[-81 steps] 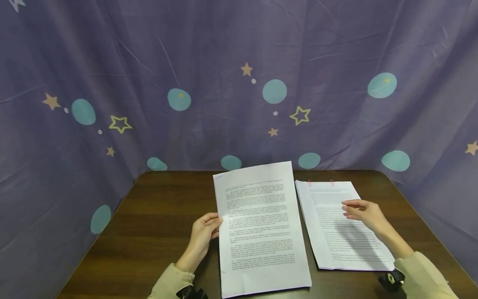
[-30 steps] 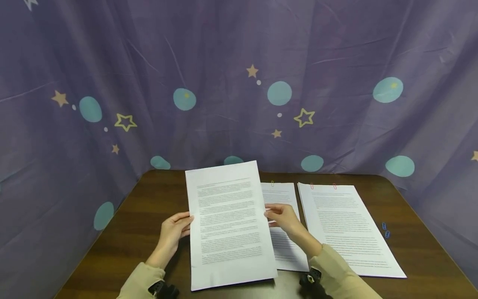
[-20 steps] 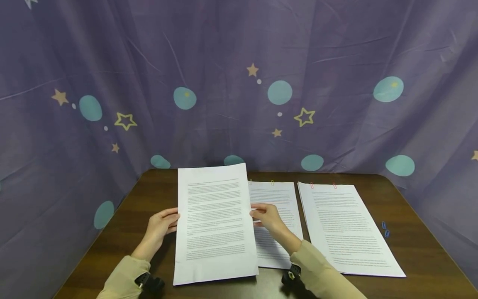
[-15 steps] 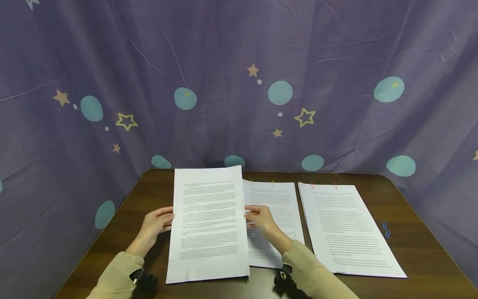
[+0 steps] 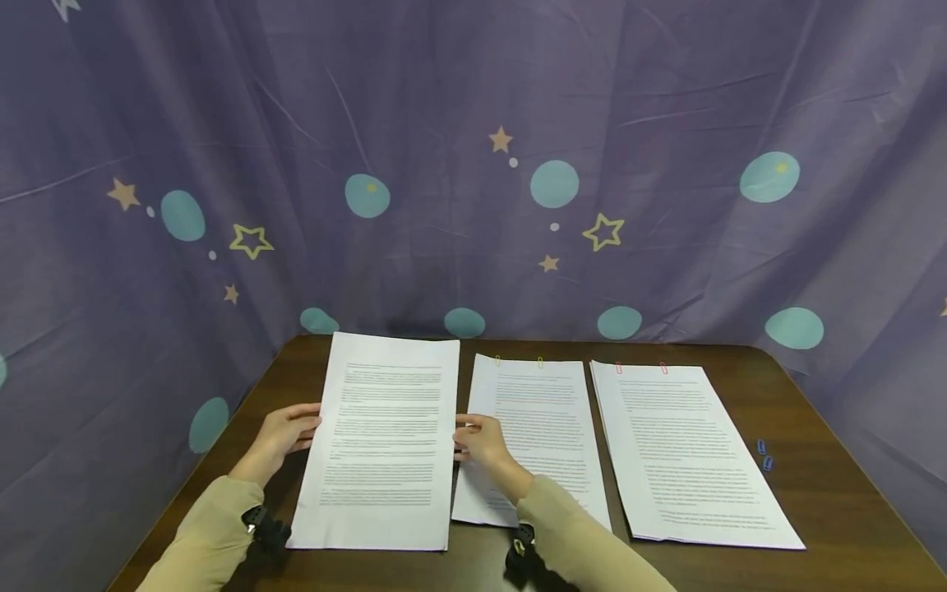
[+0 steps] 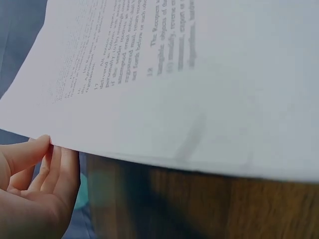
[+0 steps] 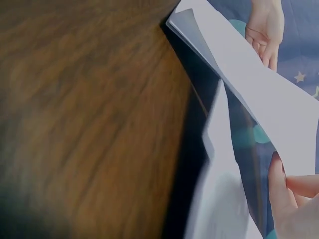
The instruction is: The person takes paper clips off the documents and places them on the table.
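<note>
Between my two hands is a stack of printed paper sheets (image 5: 385, 444), held by its side edges a little above the table. My left hand (image 5: 279, 440) pinches the left edge; in the left wrist view the thumb of that hand (image 6: 37, 174) lies on top with the fingers beneath. On the other side, my right hand (image 5: 481, 444) pinches the right edge, as the right wrist view also shows. Just right of the held stack lies a second paper stack (image 5: 547, 427) with two yellow paper clips (image 5: 540, 362) on its top edge, partly covered by my right forearm.
Farther right, a third paper stack (image 5: 703, 460) carries two red paper clips (image 5: 663, 367) along its top. Two loose blue paper clips (image 5: 764, 455) lie beside it on the brown wooden table (image 5: 836, 493). A patterned purple curtain (image 5: 444, 123) hangs behind the table.
The held stack has moved left with both hands, uncovering the yellow-clipped stack, and is lower and turned slightly. Earlier, my right hand hovered over the red-clipped stack; it then took the held stack's right edge.
</note>
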Demonstrator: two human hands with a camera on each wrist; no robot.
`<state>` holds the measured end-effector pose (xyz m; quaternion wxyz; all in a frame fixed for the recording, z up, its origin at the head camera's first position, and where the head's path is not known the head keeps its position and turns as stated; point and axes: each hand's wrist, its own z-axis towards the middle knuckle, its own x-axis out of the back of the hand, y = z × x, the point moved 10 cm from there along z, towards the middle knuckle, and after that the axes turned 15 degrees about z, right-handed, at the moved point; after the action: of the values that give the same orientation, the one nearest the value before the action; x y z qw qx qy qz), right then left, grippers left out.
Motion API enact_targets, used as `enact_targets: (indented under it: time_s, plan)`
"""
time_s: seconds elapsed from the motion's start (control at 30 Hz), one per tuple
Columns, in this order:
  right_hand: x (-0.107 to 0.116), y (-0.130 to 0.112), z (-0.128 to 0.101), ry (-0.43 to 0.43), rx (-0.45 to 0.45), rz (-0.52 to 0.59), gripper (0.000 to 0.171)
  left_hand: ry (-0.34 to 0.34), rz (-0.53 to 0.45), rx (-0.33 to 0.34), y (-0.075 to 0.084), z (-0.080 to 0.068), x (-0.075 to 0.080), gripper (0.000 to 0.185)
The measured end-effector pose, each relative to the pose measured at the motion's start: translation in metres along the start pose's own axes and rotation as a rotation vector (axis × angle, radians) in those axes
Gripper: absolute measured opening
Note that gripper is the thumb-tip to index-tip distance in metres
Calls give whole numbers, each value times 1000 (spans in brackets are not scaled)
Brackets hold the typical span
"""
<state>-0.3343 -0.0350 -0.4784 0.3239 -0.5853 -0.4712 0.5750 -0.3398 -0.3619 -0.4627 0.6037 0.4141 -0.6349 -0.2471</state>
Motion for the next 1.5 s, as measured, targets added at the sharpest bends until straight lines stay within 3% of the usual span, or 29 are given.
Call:
enact_targets:
  time_s: [0.27, 0.83, 1.1, 1.5]
  plan:
    - [-11, 9, 7, 0, -17, 24, 36, -20, 64, 78, 3, -1, 4, 48]
    - [-14, 24, 18, 25, -29, 0, 36, -72, 166, 64, -5, 14, -3, 45]
    - [-13, 27, 22, 40, -18, -8, 36, -85, 121, 43, -2, 18, -6, 46]
    - [-13, 24, 25, 61, 19, -19, 35, -67, 155, 49, -9, 25, -7, 44]
